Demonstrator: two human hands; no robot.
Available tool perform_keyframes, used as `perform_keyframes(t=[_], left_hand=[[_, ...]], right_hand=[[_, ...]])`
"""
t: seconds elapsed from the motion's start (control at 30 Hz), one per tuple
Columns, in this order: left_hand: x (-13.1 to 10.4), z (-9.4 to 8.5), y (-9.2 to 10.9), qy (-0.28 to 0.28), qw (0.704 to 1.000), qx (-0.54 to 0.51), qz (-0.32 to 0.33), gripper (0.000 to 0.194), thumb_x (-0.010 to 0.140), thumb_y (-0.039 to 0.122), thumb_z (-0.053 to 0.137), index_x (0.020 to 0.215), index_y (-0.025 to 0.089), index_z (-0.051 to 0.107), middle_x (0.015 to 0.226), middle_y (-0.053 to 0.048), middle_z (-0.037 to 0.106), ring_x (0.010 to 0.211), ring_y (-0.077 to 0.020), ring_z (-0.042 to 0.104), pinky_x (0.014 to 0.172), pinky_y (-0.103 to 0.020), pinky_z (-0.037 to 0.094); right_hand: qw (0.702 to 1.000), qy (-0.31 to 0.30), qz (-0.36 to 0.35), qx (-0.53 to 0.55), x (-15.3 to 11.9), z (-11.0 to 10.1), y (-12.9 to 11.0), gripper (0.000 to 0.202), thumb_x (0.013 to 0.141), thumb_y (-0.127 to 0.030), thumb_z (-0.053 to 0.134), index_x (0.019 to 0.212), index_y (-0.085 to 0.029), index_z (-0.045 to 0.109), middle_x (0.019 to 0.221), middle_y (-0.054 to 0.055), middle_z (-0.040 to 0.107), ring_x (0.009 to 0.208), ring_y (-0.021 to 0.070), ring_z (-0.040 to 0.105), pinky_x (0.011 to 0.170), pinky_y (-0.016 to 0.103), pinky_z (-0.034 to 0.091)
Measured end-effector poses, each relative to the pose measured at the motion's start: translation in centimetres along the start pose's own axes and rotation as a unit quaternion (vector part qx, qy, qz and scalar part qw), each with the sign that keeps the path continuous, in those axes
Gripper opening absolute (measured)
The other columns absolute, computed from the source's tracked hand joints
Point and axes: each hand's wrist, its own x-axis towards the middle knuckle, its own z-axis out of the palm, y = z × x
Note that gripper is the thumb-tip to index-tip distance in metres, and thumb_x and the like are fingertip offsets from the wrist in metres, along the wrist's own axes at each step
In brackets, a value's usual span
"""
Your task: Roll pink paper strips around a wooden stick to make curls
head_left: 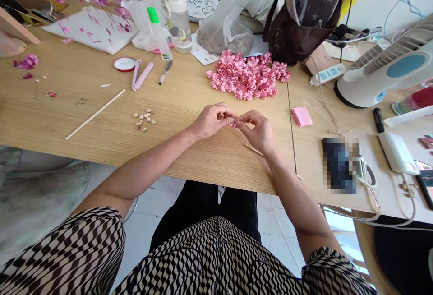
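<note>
My left hand (213, 120) and my right hand (256, 129) meet above the table near its front edge, fingertips almost touching. Between them is a small pink piece (233, 124), pinched by the thumb and fingers of both hands and partly covered by them. Just beyond the hands lies a large heap of pink curled pieces (246, 76). A thin wooden stick (253, 149) rests on the table beneath my right hand and forearm. To the right sits a small stack of pink squares (302, 117).
Left of my hands lie several pale seeds or shells (145, 119) and a long stick (95, 114). A water bottle (181, 24), glue bottle (158, 33) and plastic bag (225, 29) stand behind. At right are a white fan (382, 76) and cables.
</note>
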Motion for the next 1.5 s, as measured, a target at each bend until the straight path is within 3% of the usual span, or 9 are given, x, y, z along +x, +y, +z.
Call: perform_keyframes(t=[0.33, 0.57, 1.07, 1.17, 1.33, 1.5], left_hand=[[-0.1, 0.3, -0.5, 0.002, 1.0, -0.021, -0.017, 0.022, 0.078, 0.039, 0.071, 0.083, 0.018, 0.075, 0.076, -0.002, 0.063, 0.064, -0.0095, 0.053, 0.057, -0.022, 0.04], [-0.1, 0.3, -0.4, -0.008, 1.0, -0.009, -0.018, 0.02, 0.079, 0.037, 0.071, 0.081, 0.018, 0.075, 0.076, -0.002, 0.064, 0.063, -0.0096, 0.054, 0.056, -0.023, 0.039], [-0.2, 0.5, -0.3, 0.038, 0.999, 0.006, -0.029, 0.024, 0.074, 0.04, 0.076, 0.077, 0.016, 0.074, 0.071, -0.002, 0.069, 0.058, -0.0086, 0.052, 0.054, -0.023, 0.037], [-0.2, 0.4, -0.2, 0.032, 0.998, -0.016, -0.045, 0.022, 0.075, 0.036, 0.074, 0.077, 0.015, 0.072, 0.074, -0.003, 0.07, 0.064, -0.0108, 0.059, 0.058, -0.022, 0.042], [-0.2, 0.3, 0.7, 0.019, 0.997, -0.053, -0.054, 0.022, 0.081, 0.034, 0.065, 0.084, 0.014, 0.073, 0.082, -0.004, 0.073, 0.076, -0.0135, 0.066, 0.071, -0.024, 0.05], [-0.2, 0.4, 0.7, 0.028, 0.998, -0.023, -0.056, 0.023, 0.079, 0.034, 0.065, 0.079, 0.013, 0.074, 0.08, -0.006, 0.072, 0.072, -0.013, 0.064, 0.066, -0.023, 0.048]], right_hand=[[0.999, 0.023, 0.022, -0.017, -0.1, 0.4, 0.2, 0.014, 0.081, -0.033, 0.069, 0.076, -0.021, 0.065, 0.079, 0.001, 0.067, 0.076, 0.0152, 0.057, 0.074, 0.034, 0.045], [0.998, 0.04, -0.007, -0.044, 0.0, 0.4, 0.6, 0.012, 0.08, -0.033, 0.07, 0.079, -0.021, 0.067, 0.078, 0.002, 0.065, 0.074, 0.015, 0.056, 0.07, 0.033, 0.046], [0.996, 0.034, -0.051, -0.067, 0.0, 0.3, 0.6, 0.008, 0.081, -0.028, 0.07, 0.076, -0.022, 0.068, 0.077, 0.002, 0.064, 0.077, 0.0173, 0.057, 0.075, 0.035, 0.044], [0.997, 0.031, -0.033, -0.056, 0.1, 0.3, 0.4, 0.01, 0.081, -0.027, 0.07, 0.073, -0.021, 0.067, 0.074, 0.001, 0.064, 0.074, 0.0155, 0.055, 0.073, 0.033, 0.044], [0.997, 0.041, 0.06, 0.023, 0.2, 0.5, 0.3, 0.012, 0.079, -0.028, 0.07, 0.072, -0.019, 0.067, 0.072, 0.0, 0.064, 0.065, 0.0105, 0.05, 0.064, 0.027, 0.04], [0.993, 0.044, 0.094, 0.061, 0.2, 0.9, 0.4, 0.015, 0.079, -0.031, 0.068, 0.072, -0.018, 0.067, 0.07, -0.001, 0.064, 0.062, 0.0094, 0.047, 0.062, 0.026, 0.038]])
